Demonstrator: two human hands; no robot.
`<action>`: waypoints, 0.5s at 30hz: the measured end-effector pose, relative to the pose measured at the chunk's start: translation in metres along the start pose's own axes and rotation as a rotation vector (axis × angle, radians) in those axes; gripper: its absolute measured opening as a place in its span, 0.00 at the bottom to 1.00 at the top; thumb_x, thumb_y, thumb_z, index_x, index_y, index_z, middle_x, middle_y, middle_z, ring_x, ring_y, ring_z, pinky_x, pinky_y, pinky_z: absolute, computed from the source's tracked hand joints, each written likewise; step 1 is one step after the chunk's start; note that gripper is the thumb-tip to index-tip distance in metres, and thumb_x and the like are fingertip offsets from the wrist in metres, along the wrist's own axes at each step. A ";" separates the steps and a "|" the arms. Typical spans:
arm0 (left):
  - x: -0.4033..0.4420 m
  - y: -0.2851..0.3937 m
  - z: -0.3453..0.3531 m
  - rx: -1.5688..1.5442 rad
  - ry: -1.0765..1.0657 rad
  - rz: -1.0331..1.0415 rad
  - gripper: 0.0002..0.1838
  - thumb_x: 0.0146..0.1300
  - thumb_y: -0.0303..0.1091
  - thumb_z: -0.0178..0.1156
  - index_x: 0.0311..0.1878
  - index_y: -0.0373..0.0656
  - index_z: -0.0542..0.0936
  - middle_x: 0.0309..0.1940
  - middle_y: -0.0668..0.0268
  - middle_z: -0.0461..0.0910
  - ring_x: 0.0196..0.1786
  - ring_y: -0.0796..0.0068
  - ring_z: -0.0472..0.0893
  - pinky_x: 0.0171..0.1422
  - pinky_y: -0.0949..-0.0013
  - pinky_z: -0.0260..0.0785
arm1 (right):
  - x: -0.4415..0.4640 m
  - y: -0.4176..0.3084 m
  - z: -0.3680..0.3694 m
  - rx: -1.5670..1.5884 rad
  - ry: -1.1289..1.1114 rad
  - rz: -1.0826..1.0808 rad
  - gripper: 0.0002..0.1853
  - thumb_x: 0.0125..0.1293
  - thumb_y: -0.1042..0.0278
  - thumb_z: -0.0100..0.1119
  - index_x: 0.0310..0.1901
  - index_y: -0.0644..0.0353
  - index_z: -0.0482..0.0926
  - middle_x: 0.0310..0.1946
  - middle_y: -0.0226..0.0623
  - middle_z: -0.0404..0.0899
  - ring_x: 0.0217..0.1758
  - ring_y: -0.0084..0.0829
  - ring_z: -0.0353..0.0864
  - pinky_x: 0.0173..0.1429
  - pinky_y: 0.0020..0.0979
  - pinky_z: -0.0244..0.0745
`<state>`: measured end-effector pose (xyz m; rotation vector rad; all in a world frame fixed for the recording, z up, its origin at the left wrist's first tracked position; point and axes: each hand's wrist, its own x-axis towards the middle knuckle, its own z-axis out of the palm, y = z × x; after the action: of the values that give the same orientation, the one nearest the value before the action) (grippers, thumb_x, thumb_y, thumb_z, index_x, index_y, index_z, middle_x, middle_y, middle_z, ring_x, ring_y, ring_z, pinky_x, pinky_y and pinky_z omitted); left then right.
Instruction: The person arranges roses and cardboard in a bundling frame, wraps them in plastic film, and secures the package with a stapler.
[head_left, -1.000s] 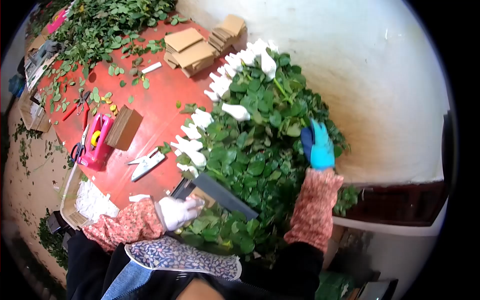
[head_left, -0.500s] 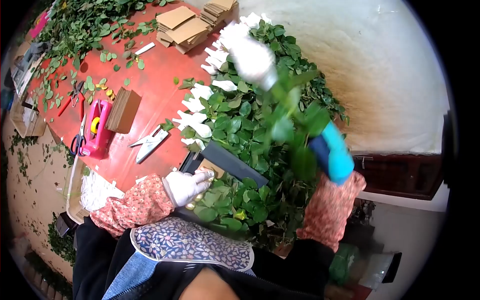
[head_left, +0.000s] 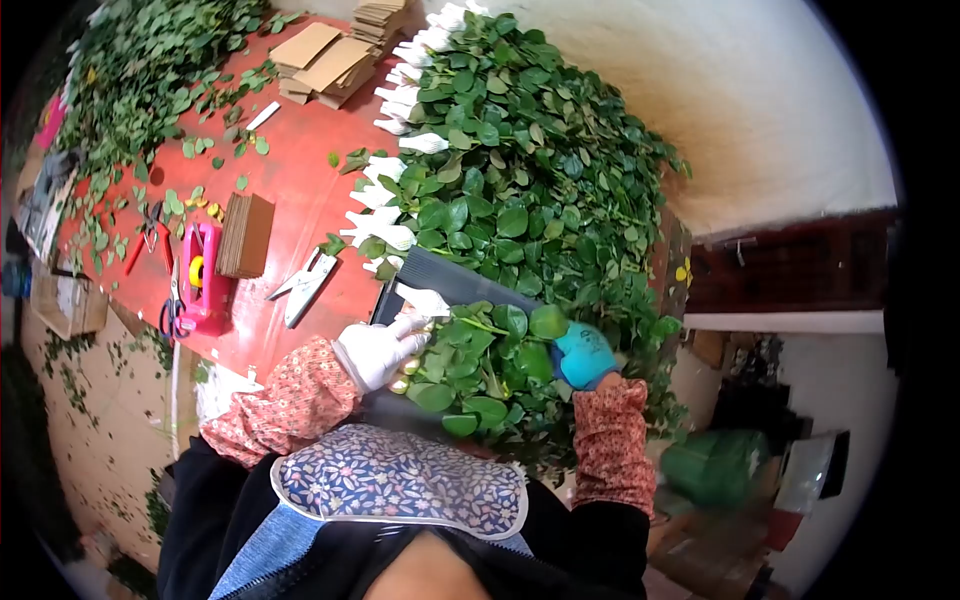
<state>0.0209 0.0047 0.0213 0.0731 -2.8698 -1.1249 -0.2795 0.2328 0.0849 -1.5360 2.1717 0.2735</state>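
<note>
A rose with a white netted bud (head_left: 425,300) and leafy stem lies across the dark tray (head_left: 455,280) in front of me. My right hand (head_left: 585,357), in a teal glove, is closed round its stem among the leaves. In a white glove, my left hand (head_left: 378,352) rests at the tray's left side beside the bud, its fingers stretched out. Pale yellowish buds (head_left: 400,383) show just below those fingers. More leafy rose stems (head_left: 470,375) lie in the tray; leaves hide parts of them and of my right fingers.
Beyond the tray is a big pile of roses (head_left: 540,150) with white netted heads. The red table (head_left: 310,190) holds a cardboard stack (head_left: 245,235), a pink tape dispenser (head_left: 207,285), scissors (head_left: 173,305), pliers (head_left: 150,240), white-handled cutters (head_left: 308,290) and more cardboard (head_left: 325,60).
My right hand has come down and left, bringing the rose from above the pile onto the tray. My left hand stays by the tray's left side. The view has shifted slightly.
</note>
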 end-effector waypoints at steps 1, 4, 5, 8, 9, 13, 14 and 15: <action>0.000 0.002 -0.003 0.014 -0.023 0.016 0.29 0.52 0.34 0.66 0.61 0.46 0.75 0.64 0.64 0.71 0.36 0.64 0.85 0.38 0.64 0.80 | -0.007 -0.023 -0.028 -0.123 -0.007 0.055 0.19 0.51 0.62 0.64 0.47 0.54 0.81 0.38 0.47 0.81 0.36 0.49 0.80 0.41 0.46 0.76; 0.003 0.013 -0.016 0.148 0.050 0.038 0.26 0.55 0.30 0.63 0.60 0.46 0.75 0.64 0.64 0.72 0.35 0.62 0.85 0.36 0.65 0.79 | -0.038 -0.074 -0.070 -0.290 0.324 0.020 0.21 0.49 0.64 0.66 0.48 0.56 0.79 0.43 0.40 0.78 0.34 0.45 0.80 0.39 0.46 0.75; 0.004 0.015 -0.016 0.153 0.036 0.045 0.26 0.55 0.30 0.63 0.60 0.46 0.75 0.64 0.64 0.72 0.35 0.62 0.85 0.36 0.65 0.79 | -0.043 -0.097 -0.084 -0.228 0.467 -0.016 0.23 0.50 0.64 0.66 0.50 0.57 0.77 0.45 0.38 0.77 0.33 0.43 0.81 0.38 0.45 0.75; 0.004 0.015 -0.016 0.068 0.079 0.046 0.24 0.56 0.29 0.62 0.59 0.44 0.76 0.63 0.63 0.72 0.36 0.60 0.85 0.37 0.65 0.80 | -0.018 -0.145 -0.072 -0.041 0.450 -0.125 0.24 0.55 0.66 0.61 0.55 0.60 0.73 0.44 0.41 0.78 0.31 0.44 0.81 0.35 0.42 0.76; 0.003 0.012 -0.011 0.078 0.079 0.034 0.23 0.57 0.29 0.61 0.58 0.45 0.76 0.63 0.63 0.73 0.36 0.60 0.85 0.37 0.65 0.80 | 0.001 -0.150 -0.053 -0.039 0.391 -0.138 0.24 0.57 0.66 0.59 0.56 0.61 0.72 0.44 0.42 0.78 0.31 0.43 0.82 0.34 0.41 0.76; 0.004 0.010 -0.007 0.113 0.075 0.050 0.21 0.59 0.29 0.59 0.57 0.46 0.77 0.61 0.61 0.73 0.40 0.60 0.85 0.40 0.66 0.80 | 0.054 -0.152 0.013 -0.011 0.286 0.030 0.13 0.64 0.66 0.51 0.48 0.60 0.75 0.35 0.41 0.82 0.35 0.44 0.85 0.35 0.44 0.78; 0.005 0.009 -0.004 0.026 0.105 0.060 0.21 0.59 0.26 0.58 0.57 0.45 0.77 0.61 0.59 0.73 0.42 0.60 0.85 0.41 0.66 0.80 | 0.058 -0.146 0.015 0.016 0.305 0.068 0.13 0.64 0.66 0.51 0.48 0.60 0.75 0.35 0.41 0.82 0.35 0.44 0.85 0.35 0.44 0.78; 0.002 0.010 -0.001 -0.071 0.133 0.051 0.21 0.58 0.24 0.58 0.57 0.44 0.77 0.61 0.56 0.73 0.43 0.60 0.85 0.43 0.66 0.80 | 0.061 -0.142 0.018 0.101 0.345 0.089 0.10 0.64 0.66 0.51 0.44 0.57 0.76 0.35 0.41 0.82 0.35 0.45 0.85 0.35 0.45 0.77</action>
<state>0.0186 0.0113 0.0287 0.0675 -2.6978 -1.1650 -0.1599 0.1386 0.0546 -1.5222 2.4783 -0.0798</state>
